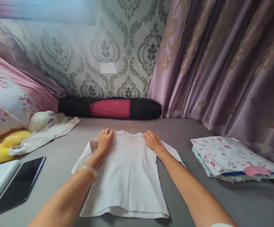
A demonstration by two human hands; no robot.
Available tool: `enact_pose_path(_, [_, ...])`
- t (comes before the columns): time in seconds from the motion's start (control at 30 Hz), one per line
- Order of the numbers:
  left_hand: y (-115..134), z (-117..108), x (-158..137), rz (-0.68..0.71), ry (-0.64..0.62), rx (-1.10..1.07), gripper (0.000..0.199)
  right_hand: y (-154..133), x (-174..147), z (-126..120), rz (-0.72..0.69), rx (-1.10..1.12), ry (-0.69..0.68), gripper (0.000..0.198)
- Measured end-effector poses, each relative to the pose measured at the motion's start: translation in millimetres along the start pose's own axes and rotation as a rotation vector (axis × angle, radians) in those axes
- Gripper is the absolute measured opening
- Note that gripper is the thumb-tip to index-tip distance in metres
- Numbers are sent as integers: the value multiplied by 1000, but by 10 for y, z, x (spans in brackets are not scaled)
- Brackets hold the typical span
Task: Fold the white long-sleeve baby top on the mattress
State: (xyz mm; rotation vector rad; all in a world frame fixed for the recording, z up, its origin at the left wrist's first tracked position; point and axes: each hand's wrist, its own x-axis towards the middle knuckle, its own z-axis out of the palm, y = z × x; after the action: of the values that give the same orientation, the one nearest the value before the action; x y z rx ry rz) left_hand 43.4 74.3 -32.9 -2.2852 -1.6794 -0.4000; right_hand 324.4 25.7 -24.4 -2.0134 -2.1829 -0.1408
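A small white long-sleeved shirt (pixel 129 170) lies spread on the grey bed sheet, its neckline away from me and its hem towards me. My left hand (pixel 105 140) is closed on the shirt's left shoulder, fingers curled over the cloth. At the opposite shoulder, my right hand (pixel 152 141) pinches the fabric beside the collar. Both sleeves slant outward, partly hidden under my hands and forearms. A pale bangle (pixel 87 171) circles my left wrist.
On the right rests a stack of folded patterned clothes (pixel 231 156). To the left are a black phone (pixel 20 186), a white flat box-like object (pixel 1 181), a yellow plush toy (pixel 2 148) and a light printed garment (pixel 49 134). A black-and-red bolster (pixel 110 108) lies along the wall.
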Motion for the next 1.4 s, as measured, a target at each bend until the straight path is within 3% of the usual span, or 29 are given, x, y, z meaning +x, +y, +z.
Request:
enact_pose_path(0.2, [-5,79,147,6,-44,11,36,40,99,52,16,16,-33,29])
enact_pose_path(0.37, [-95,38,185,-85,-259,-43,41,177,103,-20,164,195,-153,35])
enact_pose_path(0.47, [-305,-102,156,-181,-381,-58,51,433,76,-197,299,413,-291,42])
enact_pose_path(0.57, [-621,-239,101,-243,-512,-81,51,762,-53,-367,360,478,-350,39])
enact_pose_path(0.7, [-999,-352,-21,-336,-573,-130,55,1131,-373,-471,426,651,-478,35])
enact_pose_path(0.83, [-1133,-573,-213,-384,-578,-263,57,1360,-666,-511,512,786,-572,23])
enact_pose_path(0.97, [-1193,-892,-402,-501,-686,-518,57,1483,-840,-564,550,790,-677,29])
enact_pose_path(1.13, [-1413,-1045,-523,-489,-794,-608,39,1468,-932,-539,482,843,-603,33])
enact_pose_path(1.3, [-1514,-981,-486,-572,-642,-640,36,1390,-867,-547,472,891,-400,30])
enact_pose_path(1.4, [-1534,-936,-424,-525,-546,-581,29,1414,-793,-615,416,662,-270,24])
